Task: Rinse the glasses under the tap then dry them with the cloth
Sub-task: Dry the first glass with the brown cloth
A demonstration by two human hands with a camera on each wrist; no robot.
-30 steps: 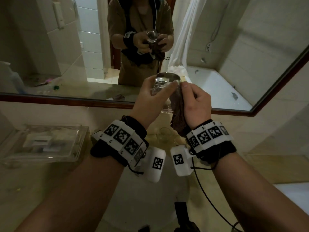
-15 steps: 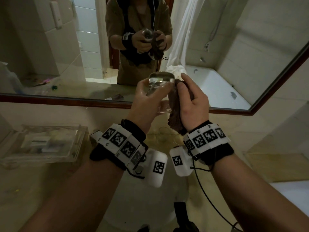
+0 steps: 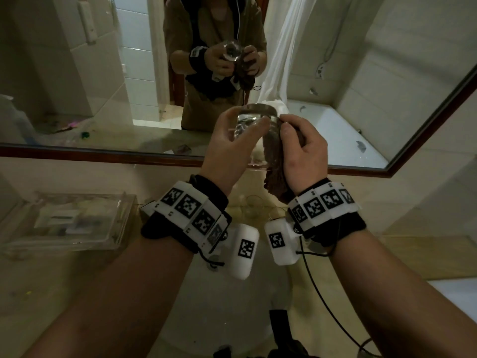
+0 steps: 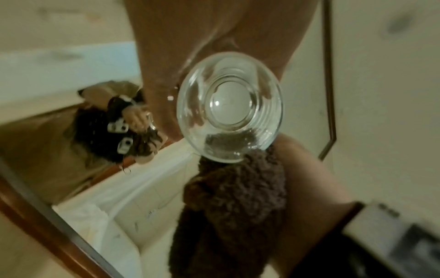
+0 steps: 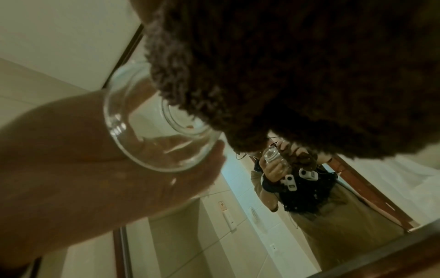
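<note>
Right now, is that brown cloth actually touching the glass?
Touching. In the left wrist view the cloth is pressed against the wall of the glass, its dark fibres showing through the clear side, and the right hand holds it there.

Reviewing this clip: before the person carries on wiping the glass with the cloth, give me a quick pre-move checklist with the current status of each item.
1. Left hand grips the glass: ok, fingers wrap its side.
2. Right hand holds the brown cloth: ok, bunched in the fingers.
3. Cloth touches the glass: ok, the left wrist view shows it against the lower wall.
4. Glass held above the sink, not resting on anything: ok.
5. Glass already dry: cannot tell, the wall shows glare and streaks.
6. Tap turned off: cannot tell, no tap is in view.
</note>
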